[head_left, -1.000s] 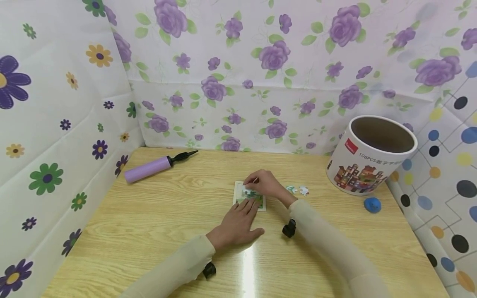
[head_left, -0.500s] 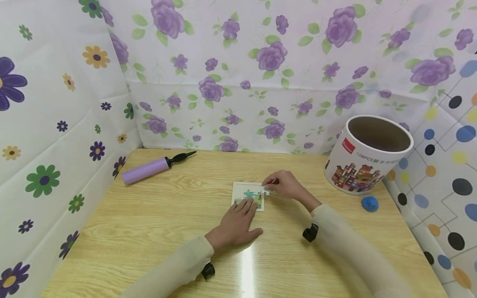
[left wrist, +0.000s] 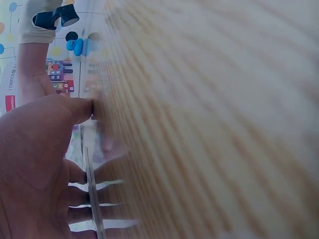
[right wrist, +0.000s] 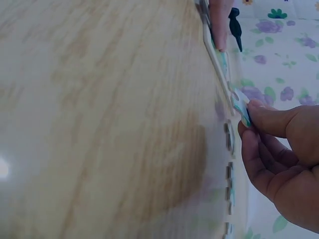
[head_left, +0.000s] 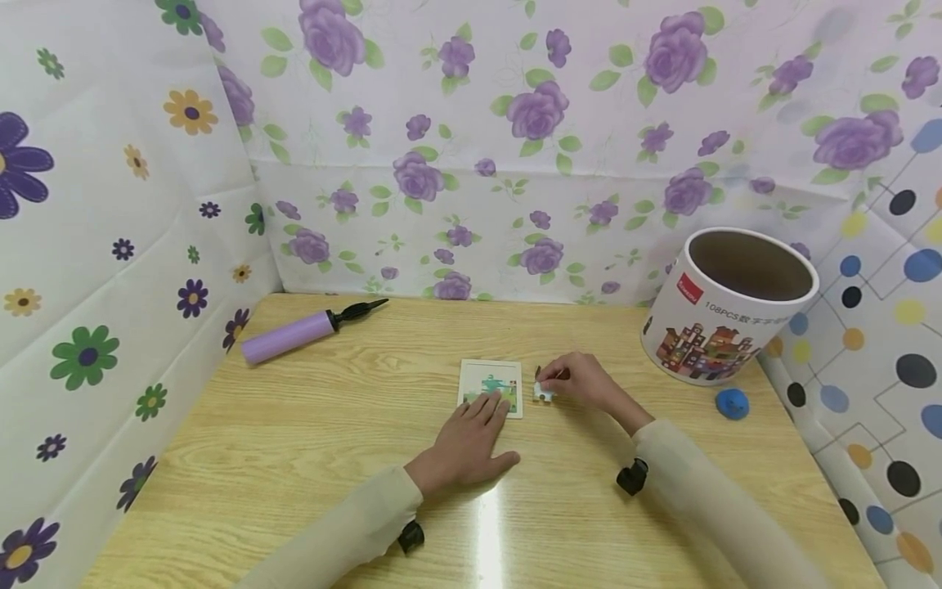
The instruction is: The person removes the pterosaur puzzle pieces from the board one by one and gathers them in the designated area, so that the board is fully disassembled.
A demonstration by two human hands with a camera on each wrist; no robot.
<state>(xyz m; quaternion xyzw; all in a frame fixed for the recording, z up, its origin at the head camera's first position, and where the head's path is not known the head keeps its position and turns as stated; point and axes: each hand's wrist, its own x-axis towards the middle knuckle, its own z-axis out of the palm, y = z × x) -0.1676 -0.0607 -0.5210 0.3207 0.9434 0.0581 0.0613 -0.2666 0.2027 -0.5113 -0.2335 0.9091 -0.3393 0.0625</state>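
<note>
My left hand (head_left: 471, 442) lies with its fingers straight on the lower part of a small white-framed jigsaw puzzle (head_left: 471, 372). Green and blue printed pieces show past the fingertips, and the rest of the picture is under the hand. To the right of the frame, my right hand (head_left: 581, 380) pinches a pale jigsaw piece (right wrist: 242, 110) between thumb and fingers. In the right wrist view that piece is tilted, overlapping the near end of the frame. Loose puzzle pieces (right wrist: 230, 137) lie on the table below the right hand.
A lilac hand pump (head_left: 290, 337) with a black nozzle lies at the back left of the wooden table (head_left: 353, 393). A large white printed tub (head_left: 724, 327) stands at the back right, with a small blue object (head_left: 732, 403) in front. Floral cloth (head_left: 441, 204) hangs behind.
My right hand has moved from over the puzzle's top out to the right, taking a piece off it and exposing the pale board. My left hand has stayed in place.
</note>
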